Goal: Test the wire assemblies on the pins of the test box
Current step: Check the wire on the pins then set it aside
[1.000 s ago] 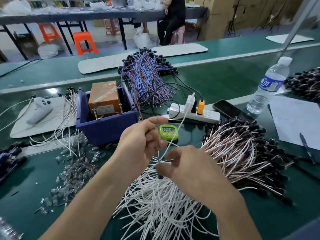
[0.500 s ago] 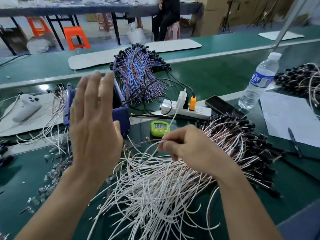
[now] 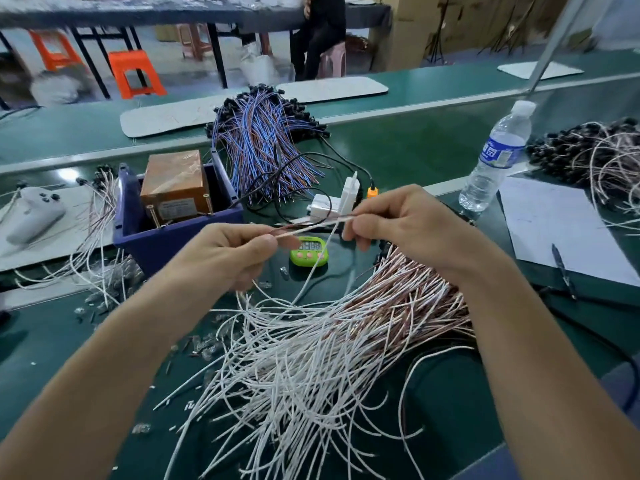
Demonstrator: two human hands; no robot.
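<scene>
A dark green matted worktop fills the view, with a second green bench strip running along its far edge. Beyond that lies a workshop floor with orange plastic stools, a dark long table, stacked cardboard cartons and a seated person in black. Above the middle of the worktop the left hand pinches one end of a thin white-and-brown wire assembly between thumb and forefinger. The right hand pinches the other end in curled fingers, so the wire stretches nearly level between them. It hangs over a small lime-green digital timer. Under both forearms, toward the near edge, a big loose heap of white and copper-coloured wires fans out. Left of the hands a dark blue plastic bin holds the orange-brown taped test box, and upright metal pins stand at the box's front. The held wire is apart from them. Behind the timer lies a white power strip, and a bundle of blue and orange wires sits farther back. Toward the right edge stand a clear plastic water bottle, a white paper sheet and a dark pen. At the left edge a white handheld controller rests on a pale mat.
</scene>
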